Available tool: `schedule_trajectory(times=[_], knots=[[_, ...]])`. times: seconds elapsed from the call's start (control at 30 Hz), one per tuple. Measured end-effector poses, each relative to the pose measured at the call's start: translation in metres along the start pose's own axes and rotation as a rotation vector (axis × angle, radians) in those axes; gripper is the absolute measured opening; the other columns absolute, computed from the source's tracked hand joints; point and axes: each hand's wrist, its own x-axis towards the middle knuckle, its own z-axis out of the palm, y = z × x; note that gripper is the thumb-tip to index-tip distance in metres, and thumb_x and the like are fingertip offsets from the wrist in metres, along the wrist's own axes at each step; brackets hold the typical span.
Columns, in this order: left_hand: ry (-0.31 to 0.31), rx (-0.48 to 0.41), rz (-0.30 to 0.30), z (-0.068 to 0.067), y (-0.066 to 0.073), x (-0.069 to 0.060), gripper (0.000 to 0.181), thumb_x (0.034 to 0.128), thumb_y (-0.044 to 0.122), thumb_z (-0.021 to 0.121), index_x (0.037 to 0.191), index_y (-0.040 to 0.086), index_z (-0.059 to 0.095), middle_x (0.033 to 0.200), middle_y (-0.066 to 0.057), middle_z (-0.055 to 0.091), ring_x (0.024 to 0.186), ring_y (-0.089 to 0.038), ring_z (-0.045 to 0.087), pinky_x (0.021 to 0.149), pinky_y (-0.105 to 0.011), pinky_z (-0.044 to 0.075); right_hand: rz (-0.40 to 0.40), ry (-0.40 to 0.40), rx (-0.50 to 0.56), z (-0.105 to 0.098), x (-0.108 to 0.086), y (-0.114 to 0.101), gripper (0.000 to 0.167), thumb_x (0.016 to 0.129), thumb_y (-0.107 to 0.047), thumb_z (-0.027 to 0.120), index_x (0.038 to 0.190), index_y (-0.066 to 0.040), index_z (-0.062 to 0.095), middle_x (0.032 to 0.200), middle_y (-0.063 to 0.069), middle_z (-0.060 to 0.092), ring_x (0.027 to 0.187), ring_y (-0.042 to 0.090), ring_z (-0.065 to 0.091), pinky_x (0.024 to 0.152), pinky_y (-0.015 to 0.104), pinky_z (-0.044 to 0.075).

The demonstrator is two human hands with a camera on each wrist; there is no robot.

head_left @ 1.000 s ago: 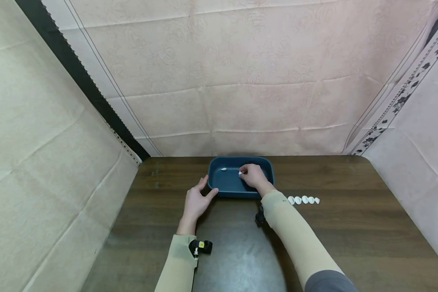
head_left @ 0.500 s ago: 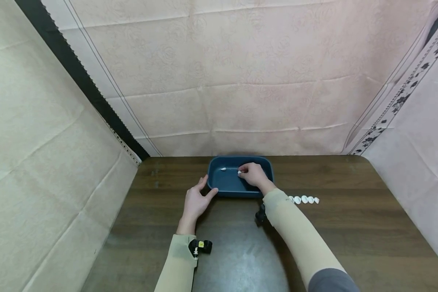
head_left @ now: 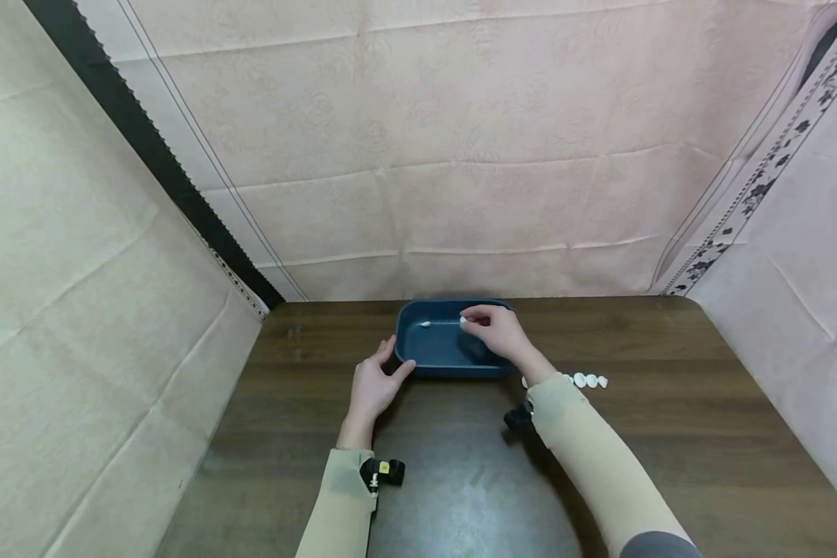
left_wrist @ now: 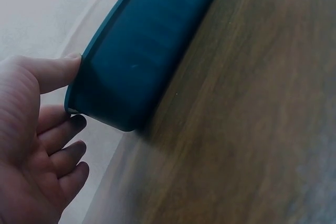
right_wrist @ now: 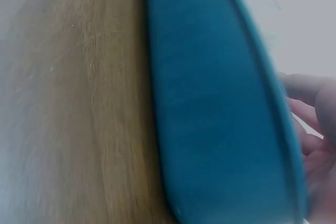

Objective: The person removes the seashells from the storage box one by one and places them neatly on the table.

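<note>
A dark blue rectangular tray (head_left: 453, 372) stands at the far side of the table. My left hand (head_left: 377, 384) holds its near left corner; in the left wrist view the thumb (left_wrist: 60, 72) lies against the rim and the other fingers are round the corner. Over the tray's right half, my right hand (head_left: 498, 329) pinches a small white piece (head_left: 463, 319), mostly covered by the fingertips. Another small white piece (head_left: 425, 324) lies inside the tray, at the left. In the right wrist view, the tray wall partly hides my right hand (right_wrist: 320, 129).
On the brown wooden table (head_left: 446, 480), several small white round pieces (head_left: 591, 380) lie in a row right of the tray, partly hidden by my right forearm. Pale cloth (head_left: 460, 194) hangs behind the table and along both sides.
My right hand has shifted right and slightly away from me, lifting a little, with the white piece still between its fingers. My left hand has stayed at the tray's corner.
</note>
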Motion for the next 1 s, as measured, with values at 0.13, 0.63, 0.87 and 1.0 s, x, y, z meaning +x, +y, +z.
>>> schedule_trajectory(times=[0.13, 0.63, 0.87, 1.0], knots=[[0.002, 0.0, 0.01, 0.001, 0.001, -0.001, 0.068, 0.1003, 0.033, 0.078, 0.158, 0.009, 0.052, 0.161, -0.016, 0.049, 0.153, -0.031, 0.041, 0.123, -0.055, 0.034, -0.03, 0.047, 0.04, -0.017, -0.022, 0.001, 0.032, 0.105, -0.029, 0.073, 0.132, -0.013, 0.075, 0.119, 0.005, 0.076, 0.106, 0.025, 0.069, 0.093, 0.044, 0.059], [0.008, 0.012, 0.01, 0.002, -0.003, 0.001, 0.068, 0.0999, 0.034, 0.079, 0.158, 0.011, 0.053, 0.161, -0.014, 0.05, 0.153, -0.029, 0.042, 0.123, -0.053, 0.035, -0.042, 0.178, -0.05, -0.077, -0.114, 0.043, 0.03, 0.101, -0.025, 0.078, 0.126, -0.008, 0.078, 0.11, 0.006, 0.078, 0.096, 0.018, 0.073, 0.083, 0.019, 0.056], [0.006, 0.011, 0.022, 0.001, -0.003, 0.001, 0.068, 0.1005, 0.034, 0.078, 0.158, 0.009, 0.052, 0.16, -0.017, 0.05, 0.152, -0.031, 0.043, 0.123, -0.055, 0.035, -0.01, 0.193, -0.127, -0.107, -0.157, 0.072, 0.029, 0.102, -0.021, 0.077, 0.126, -0.004, 0.076, 0.108, 0.008, 0.078, 0.092, 0.007, 0.071, 0.077, 0.015, 0.055], [0.007, 0.0, 0.023, 0.001, -0.003, 0.0, 0.068, 0.1006, 0.033, 0.078, 0.159, 0.009, 0.052, 0.16, -0.02, 0.049, 0.152, -0.034, 0.043, 0.122, -0.057, 0.035, 0.068, 0.209, -0.168, -0.122, -0.175, 0.086, 0.029, 0.102, -0.024, 0.077, 0.125, -0.006, 0.077, 0.109, 0.009, 0.078, 0.09, 0.003, 0.07, 0.073, 0.016, 0.055]])
